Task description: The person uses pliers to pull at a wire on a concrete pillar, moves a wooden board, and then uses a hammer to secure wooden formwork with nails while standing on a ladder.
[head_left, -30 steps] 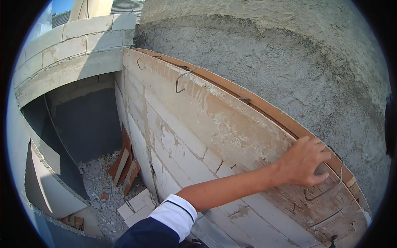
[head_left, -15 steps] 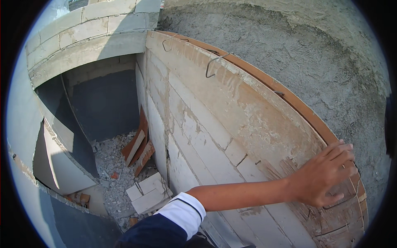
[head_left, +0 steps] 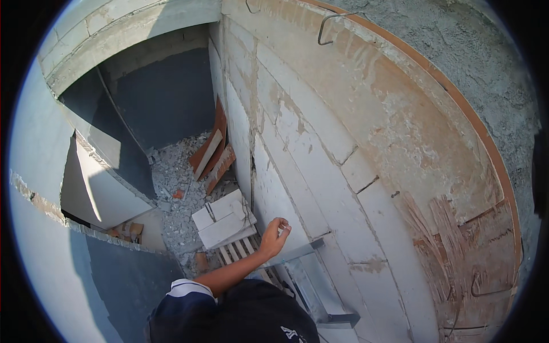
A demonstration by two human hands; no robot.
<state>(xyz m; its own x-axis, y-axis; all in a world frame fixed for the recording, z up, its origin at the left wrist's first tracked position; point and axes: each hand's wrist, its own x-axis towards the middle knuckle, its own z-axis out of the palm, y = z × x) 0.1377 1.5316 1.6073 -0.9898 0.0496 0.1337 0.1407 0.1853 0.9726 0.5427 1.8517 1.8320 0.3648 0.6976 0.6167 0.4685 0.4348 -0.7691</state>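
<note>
Right hand (head_left: pixel 274 237) hangs just beside the block wall (head_left: pixel 320 171), fingers loosely curled. Grip looks half open, pinching something tiny I can't make out. Left hand isn't showing.

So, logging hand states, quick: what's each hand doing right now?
Left hand: not in view.
Right hand: fingers curled beside the block wall; whether it holds anything cannot be told.

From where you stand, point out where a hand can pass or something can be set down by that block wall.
Bare room: the wall top along its orange edge strip, between the bent wires. The white slabs on the pallet offer a flat face. Crowded: rubble covers the floor, and boards lean on the wall. The one hand in view hangs near the wall face above the metal chute.
</note>
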